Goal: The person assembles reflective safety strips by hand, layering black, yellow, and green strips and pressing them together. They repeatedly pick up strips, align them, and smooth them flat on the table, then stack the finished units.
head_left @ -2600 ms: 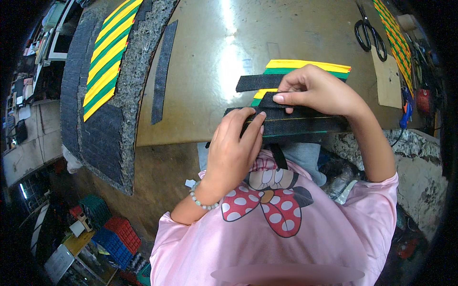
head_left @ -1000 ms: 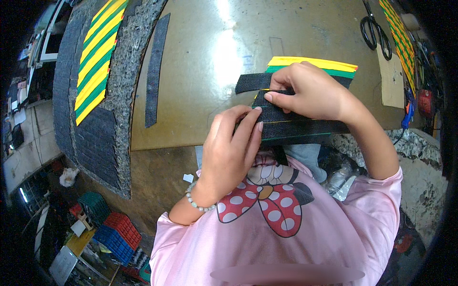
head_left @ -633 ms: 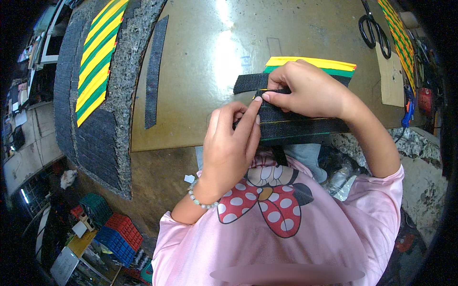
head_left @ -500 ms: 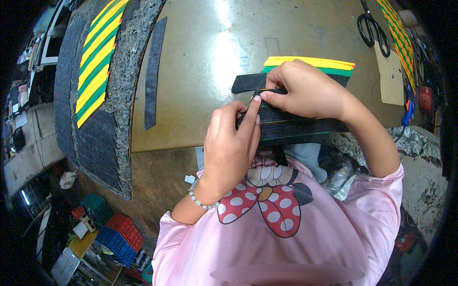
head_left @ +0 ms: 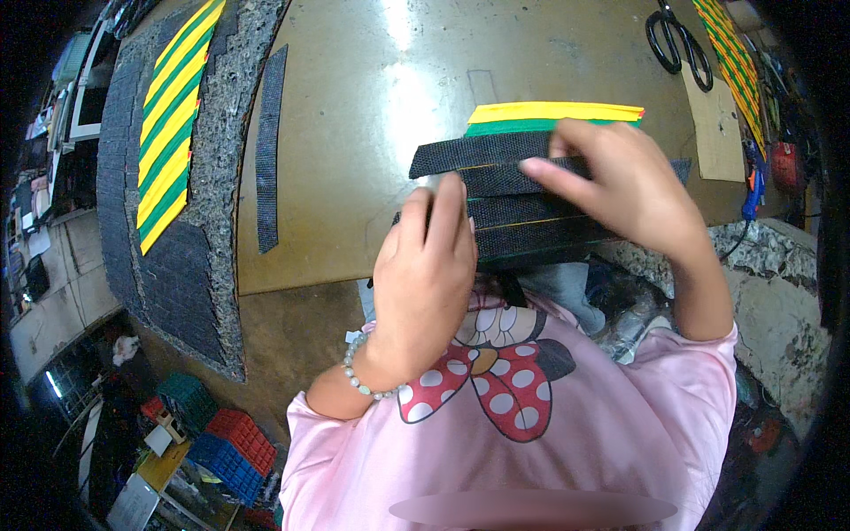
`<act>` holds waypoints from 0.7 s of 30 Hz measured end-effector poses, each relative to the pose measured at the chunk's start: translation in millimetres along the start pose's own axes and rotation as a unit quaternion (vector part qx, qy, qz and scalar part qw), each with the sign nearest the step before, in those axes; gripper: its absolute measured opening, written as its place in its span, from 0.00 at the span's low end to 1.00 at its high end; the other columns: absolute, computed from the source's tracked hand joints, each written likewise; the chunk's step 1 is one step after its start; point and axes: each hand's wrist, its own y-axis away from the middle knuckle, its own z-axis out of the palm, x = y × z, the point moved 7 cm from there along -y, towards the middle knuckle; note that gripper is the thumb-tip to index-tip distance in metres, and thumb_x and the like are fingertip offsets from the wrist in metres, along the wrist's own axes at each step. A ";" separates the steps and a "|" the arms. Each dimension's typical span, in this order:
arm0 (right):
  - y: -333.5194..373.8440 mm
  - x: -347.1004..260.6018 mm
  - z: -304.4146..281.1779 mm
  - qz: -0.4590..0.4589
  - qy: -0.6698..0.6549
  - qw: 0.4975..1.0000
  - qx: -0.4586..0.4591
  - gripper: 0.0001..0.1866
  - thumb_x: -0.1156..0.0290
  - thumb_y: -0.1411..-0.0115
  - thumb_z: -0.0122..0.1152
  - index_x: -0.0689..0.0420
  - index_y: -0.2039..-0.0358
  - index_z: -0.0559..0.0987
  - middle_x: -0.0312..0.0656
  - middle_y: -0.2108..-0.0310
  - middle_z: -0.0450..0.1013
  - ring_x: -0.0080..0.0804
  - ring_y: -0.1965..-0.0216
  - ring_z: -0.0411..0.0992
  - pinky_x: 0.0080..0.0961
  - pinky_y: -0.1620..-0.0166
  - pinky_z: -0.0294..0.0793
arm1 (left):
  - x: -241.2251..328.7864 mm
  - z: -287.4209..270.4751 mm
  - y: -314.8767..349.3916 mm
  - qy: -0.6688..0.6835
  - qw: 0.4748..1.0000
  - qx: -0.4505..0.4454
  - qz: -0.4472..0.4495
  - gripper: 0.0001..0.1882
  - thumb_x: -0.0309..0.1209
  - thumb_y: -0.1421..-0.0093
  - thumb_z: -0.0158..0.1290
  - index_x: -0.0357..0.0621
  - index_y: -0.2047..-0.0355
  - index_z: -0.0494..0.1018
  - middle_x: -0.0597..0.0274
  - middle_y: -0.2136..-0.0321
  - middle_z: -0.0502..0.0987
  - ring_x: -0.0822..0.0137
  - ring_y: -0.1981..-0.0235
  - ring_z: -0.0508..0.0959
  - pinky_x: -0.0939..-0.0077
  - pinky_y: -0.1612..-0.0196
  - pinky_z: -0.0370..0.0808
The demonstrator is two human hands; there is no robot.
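Several black woven strips (head_left: 509, 181) lie overlapped in front of me at the near edge of the tabletop. A folded yellow and green strip (head_left: 558, 113) shows along their far side. My left hand (head_left: 421, 252), with a beaded bracelet at the wrist, curls its fingers over the strips' left ends; its thumb is hidden. Above the right part of the strips is my right hand (head_left: 629, 181), somewhat blurred, its thumb and index finger apart. I see nothing held between them.
A single black strip (head_left: 272, 150) lies on the tabletop (head_left: 345, 177) at left. Beyond it, a yellow-green striped piece (head_left: 181, 124) rests on a rough dark slab (head_left: 221, 168). Black-handled scissors (head_left: 680, 44) and a tan card (head_left: 715, 124) are at far right. Stacked plastic crates (head_left: 232, 451) stand lower left.
My right thumb and finger have parted from the black strip they were pinching, and the hand has moved right. My left fingers have drawn back slightly, uncovering more of the strips.
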 end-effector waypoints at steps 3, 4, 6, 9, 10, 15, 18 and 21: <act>10.7 26.5 1.7 0.038 -0.075 0.996 -0.021 0.18 0.58 0.42 0.64 0.61 0.76 0.74 0.45 0.82 0.69 0.35 0.79 0.68 0.31 0.73 0.65 | -1.4 0.7 -4.2 0.035 0.999 -0.019 -0.006 0.26 0.22 0.45 0.52 0.38 0.44 0.67 0.49 0.57 0.72 0.54 0.65 0.76 0.66 0.60 0.75; 13.4 36.0 3.9 0.063 -0.096 0.993 -0.027 0.18 0.58 0.42 0.64 0.61 0.75 0.74 0.43 0.82 0.69 0.32 0.79 0.67 0.30 0.73 0.64 | -1.4 1.2 -5.3 0.041 0.999 -0.034 -0.007 0.26 0.21 0.45 0.52 0.38 0.44 0.67 0.49 0.56 0.72 0.54 0.64 0.76 0.67 0.60 0.75; 15.6 41.0 6.0 0.034 -0.115 0.993 0.003 0.17 0.59 0.42 0.64 0.61 0.74 0.75 0.42 0.82 0.68 0.29 0.79 0.66 0.28 0.73 0.63 | 0.4 2.0 -8.2 0.003 0.997 -0.069 0.015 0.24 0.21 0.46 0.51 0.35 0.46 0.69 0.49 0.54 0.72 0.56 0.60 0.76 0.68 0.59 0.74; 18.0 47.1 11.0 0.031 -0.096 0.995 0.024 0.17 0.59 0.42 0.64 0.60 0.75 0.74 0.43 0.82 0.69 0.33 0.79 0.67 0.29 0.73 0.64 | 8.6 0.7 -10.4 -0.068 0.987 -0.109 0.092 0.21 0.21 0.46 0.50 0.29 0.50 0.71 0.50 0.50 0.72 0.58 0.55 0.74 0.70 0.57 0.72; 18.0 47.2 12.1 0.026 -0.086 0.996 0.029 0.17 0.59 0.42 0.64 0.60 0.75 0.74 0.44 0.82 0.69 0.34 0.79 0.68 0.30 0.73 0.64 | 12.2 0.2 -9.8 -0.094 0.981 -0.119 0.124 0.20 0.22 0.46 0.50 0.27 0.52 0.72 0.51 0.49 0.72 0.59 0.53 0.73 0.71 0.56 0.71; 18.3 45.8 11.0 0.019 -0.058 0.997 0.042 0.17 0.57 0.42 0.63 0.59 0.74 0.75 0.45 0.81 0.70 0.41 0.78 0.70 0.33 0.73 0.64 | 13.1 -1.1 -10.7 -0.110 0.975 -0.145 0.126 0.17 0.22 0.47 0.51 0.25 0.57 0.74 0.53 0.46 0.71 0.60 0.50 0.72 0.72 0.55 0.70; 18.0 46.2 12.1 0.026 -0.058 0.997 0.034 0.17 0.57 0.42 0.62 0.58 0.74 0.75 0.45 0.81 0.70 0.41 0.78 0.70 0.33 0.73 0.64 | 14.0 -1.8 -11.1 -0.116 0.974 -0.140 0.136 0.17 0.22 0.47 0.51 0.25 0.58 0.75 0.53 0.44 0.70 0.60 0.49 0.71 0.72 0.56 0.70; 18.2 45.3 12.6 0.021 -0.060 0.997 0.040 0.16 0.57 0.42 0.62 0.58 0.74 0.75 0.45 0.81 0.70 0.41 0.78 0.70 0.33 0.73 0.64 | 13.7 -1.4 -11.7 -0.111 0.974 -0.145 0.133 0.17 0.23 0.48 0.51 0.24 0.58 0.75 0.53 0.44 0.70 0.60 0.49 0.71 0.72 0.56 0.70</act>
